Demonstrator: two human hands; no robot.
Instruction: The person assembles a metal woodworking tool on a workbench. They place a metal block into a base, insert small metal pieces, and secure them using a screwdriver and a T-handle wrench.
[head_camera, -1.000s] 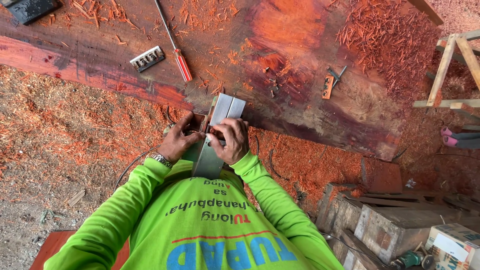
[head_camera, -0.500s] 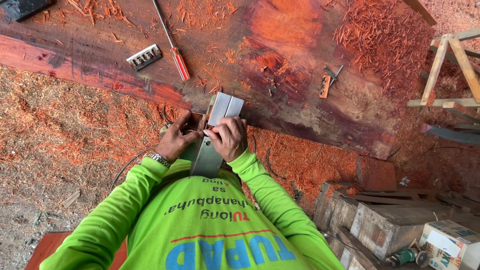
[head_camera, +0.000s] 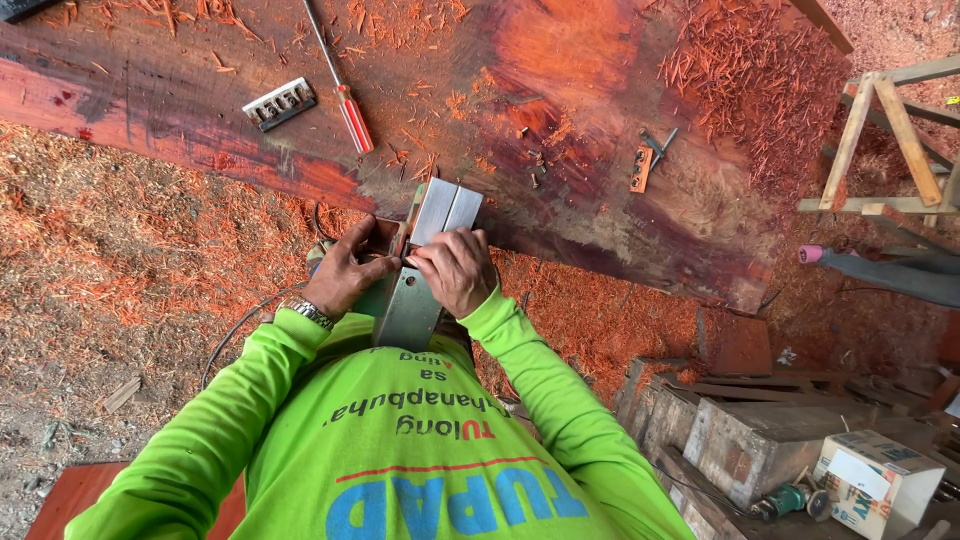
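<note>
Left hand (head_camera: 345, 275) and right hand (head_camera: 455, 270) both grip the metal planer (head_camera: 425, 260) at the slab (head_camera: 560, 120) edge; slab beyond bare.

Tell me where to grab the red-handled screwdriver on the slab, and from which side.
Take the screwdriver by its red handle, the thick end nearest the person, coming straight down from above. It lies flat on the wood slab, thin shaft pointing away, and the handle looks the easiest part to pinch. The metal block lies to its left, apart from it, so fingers should fit on both sides.
</note>
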